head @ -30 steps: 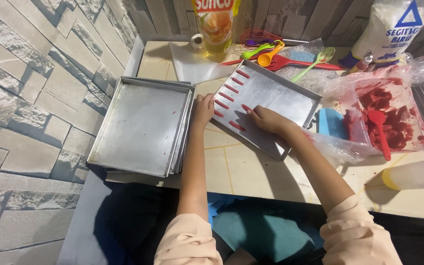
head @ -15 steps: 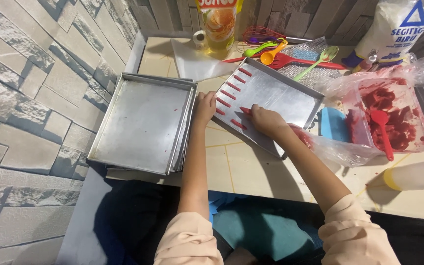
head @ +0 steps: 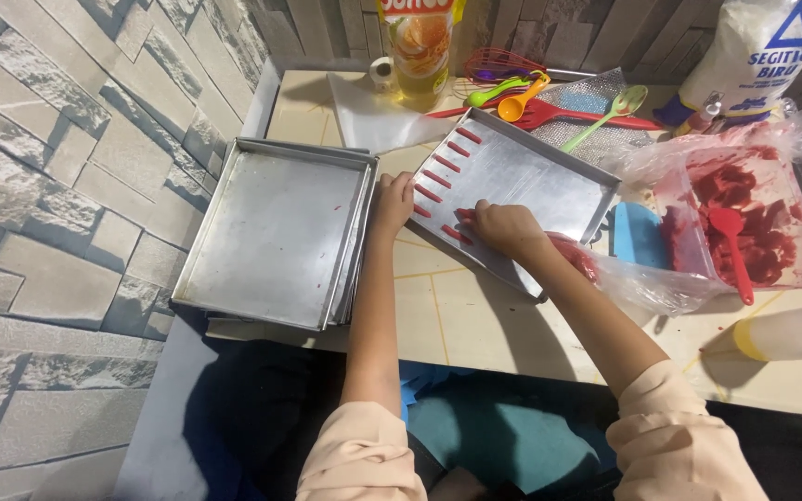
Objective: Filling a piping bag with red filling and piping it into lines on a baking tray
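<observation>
We saw the left hand (head: 392, 199) resting flat with fingers loosely spread on the near left edge of a metal baking tray (head: 531, 181), which lay tilted on the tiled table (head: 475, 325) with its long axis running from about eleven o'clock to five o'clock. A row of short red strips (head: 440, 179) ran along the tray's left side. The right hand (head: 505, 227) sat at the near end of that row, fingers curled together over something red; we could not tell exactly what it pinched, as the knuckles hid the fingertips. At nine o'clock from the hands lay a stack of empty trays (head: 276, 232), just beside the left wrist. At three o'clock stood a plastic-lined container of red mixture (head: 772, 232) with a red spoon (head: 730, 243) in it. At twelve o'clock we noted a bottle of oil (head: 420, 46) and coloured spoons (head: 523, 97).
</observation>
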